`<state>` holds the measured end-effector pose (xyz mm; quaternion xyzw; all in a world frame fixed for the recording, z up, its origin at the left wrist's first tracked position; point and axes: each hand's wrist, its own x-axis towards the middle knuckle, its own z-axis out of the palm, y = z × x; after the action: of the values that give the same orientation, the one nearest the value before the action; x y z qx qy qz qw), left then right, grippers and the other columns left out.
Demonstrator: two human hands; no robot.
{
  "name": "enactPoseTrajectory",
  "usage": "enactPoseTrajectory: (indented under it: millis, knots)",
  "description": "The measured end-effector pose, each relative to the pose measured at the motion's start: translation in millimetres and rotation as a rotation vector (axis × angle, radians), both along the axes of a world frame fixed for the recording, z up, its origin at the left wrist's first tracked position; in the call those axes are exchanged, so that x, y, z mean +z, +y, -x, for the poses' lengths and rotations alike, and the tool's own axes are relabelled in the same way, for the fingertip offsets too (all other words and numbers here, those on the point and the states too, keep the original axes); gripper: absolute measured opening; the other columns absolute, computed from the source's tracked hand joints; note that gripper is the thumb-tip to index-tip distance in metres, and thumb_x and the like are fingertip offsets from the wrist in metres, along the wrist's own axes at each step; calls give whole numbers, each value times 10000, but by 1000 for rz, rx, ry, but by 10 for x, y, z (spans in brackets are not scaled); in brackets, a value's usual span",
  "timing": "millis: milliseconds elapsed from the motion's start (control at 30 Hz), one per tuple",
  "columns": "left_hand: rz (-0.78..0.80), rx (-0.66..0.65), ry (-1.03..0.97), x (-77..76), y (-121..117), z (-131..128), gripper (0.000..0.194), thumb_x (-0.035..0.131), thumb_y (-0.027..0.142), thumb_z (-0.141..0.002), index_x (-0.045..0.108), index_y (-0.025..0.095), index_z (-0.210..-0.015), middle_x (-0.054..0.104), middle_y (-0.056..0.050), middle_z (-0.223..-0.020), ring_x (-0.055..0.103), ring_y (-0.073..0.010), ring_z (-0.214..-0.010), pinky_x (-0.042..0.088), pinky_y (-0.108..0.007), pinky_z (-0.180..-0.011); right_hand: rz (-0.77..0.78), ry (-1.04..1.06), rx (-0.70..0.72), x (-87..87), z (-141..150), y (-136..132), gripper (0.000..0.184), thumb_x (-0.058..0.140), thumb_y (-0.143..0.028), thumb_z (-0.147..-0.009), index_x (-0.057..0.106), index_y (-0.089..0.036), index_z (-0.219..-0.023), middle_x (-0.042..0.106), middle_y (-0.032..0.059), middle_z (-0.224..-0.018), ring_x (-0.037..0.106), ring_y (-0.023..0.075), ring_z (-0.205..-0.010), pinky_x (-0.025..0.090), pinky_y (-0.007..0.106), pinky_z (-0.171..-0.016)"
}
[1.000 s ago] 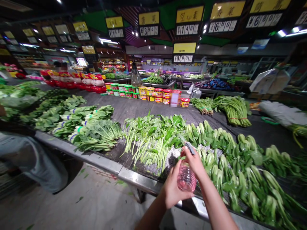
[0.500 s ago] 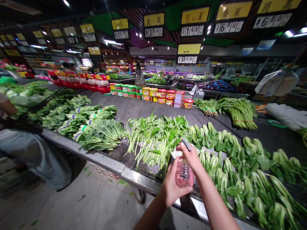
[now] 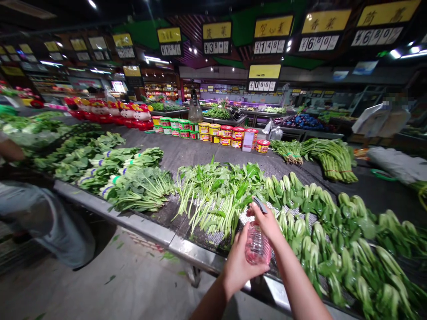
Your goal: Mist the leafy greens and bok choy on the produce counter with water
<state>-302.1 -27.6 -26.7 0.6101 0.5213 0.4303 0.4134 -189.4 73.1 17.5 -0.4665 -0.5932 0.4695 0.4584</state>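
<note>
A clear, ribbed, pinkish spray bottle [image 3: 257, 249] is held over the front edge of the vegetable stand. My left hand [image 3: 237, 262] is wrapped round the bottle's body from the left and below. My right hand [image 3: 268, 222] is closed on its top, where a grey piece of the spray head [image 3: 259, 205] shows between the fingers; the rest of the head is hidden. Just behind the hands lies a loose pile of leafy water spinach [image 3: 216, 195]. Wet bok choy [image 3: 336, 249] spreads out to the right of my right forearm.
A metal rail [image 3: 187, 249] edges the dark stand. Tied greens [image 3: 133, 178] lie left, with bundled green stalks [image 3: 333, 155] at the back right. Stacked tins [image 3: 213, 132] line the back. A person in loose pale trousers [image 3: 46, 218] is at the left. Price signs [image 3: 273, 35] hang overhead.
Both hands keep their hold on the spray bottle, which sits slightly lower in view. The person's trousers at the left have shifted slightly left. The vegetables lie as before.
</note>
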Motion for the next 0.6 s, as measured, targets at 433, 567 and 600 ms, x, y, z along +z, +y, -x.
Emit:
enactPoseTrajectory:
  millis: [433, 567, 600]
  knots:
    - [22, -99, -41, -9, -81, 137, 1095, 806, 263, -576, 155, 289, -1456, 361, -90, -1419, 390, -279, -1283, 358, -377, -1069, 45, 65, -83, -155, 34, -84, 537, 564, -556, -771, 580, -192, -1166, 684, 84, -916, 636, 227, -789, 493, 341, -632]
    - [39, -141, -30, 17, -100, 182, 1090, 797, 243, -577, 155, 279, -1457, 364, -98, -1408, 420, -275, -1251, 383, -379, -1048, 57, 82, -140, -183, 42, -143, 467, 563, -584, -762, 623, -203, -1026, 684, 82, -890, 636, 236, -773, 495, 347, -612]
    - [39, -152, -24, 21, -100, 196, 1094, 799, 240, -570, 160, 279, -1456, 370, -98, -1403, 427, -275, -1243, 382, -381, -1047, 60, 84, -159, -183, 47, -163, 459, 560, -597, -758, 626, -208, -994, 683, 80, -873, 634, 239, -762, 492, 345, -592]
